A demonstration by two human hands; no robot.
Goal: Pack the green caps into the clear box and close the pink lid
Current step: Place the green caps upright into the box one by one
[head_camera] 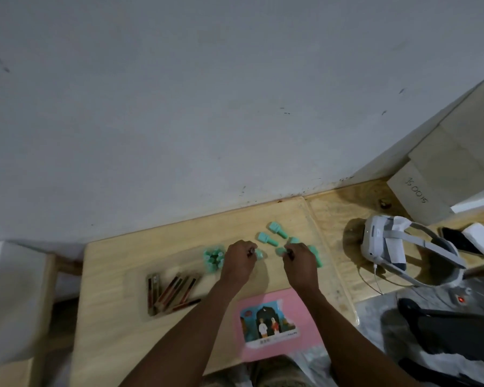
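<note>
Two green caps (268, 239), tips down-right

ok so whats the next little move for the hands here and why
Probably carry what each hand pinches over to the clear box. The left hand and right hand are closed among loose green caps on the table, while a cluster of caps already sits in the box's far end. The pink lid lies off, nearer the person.

Table (118, 317): clear box (173, 286) at left holding caps (213, 258) and tubes (171, 291); loose caps (267, 239) behind both hands; lid (280, 325) nearest; headset (386, 241) right.
</note>
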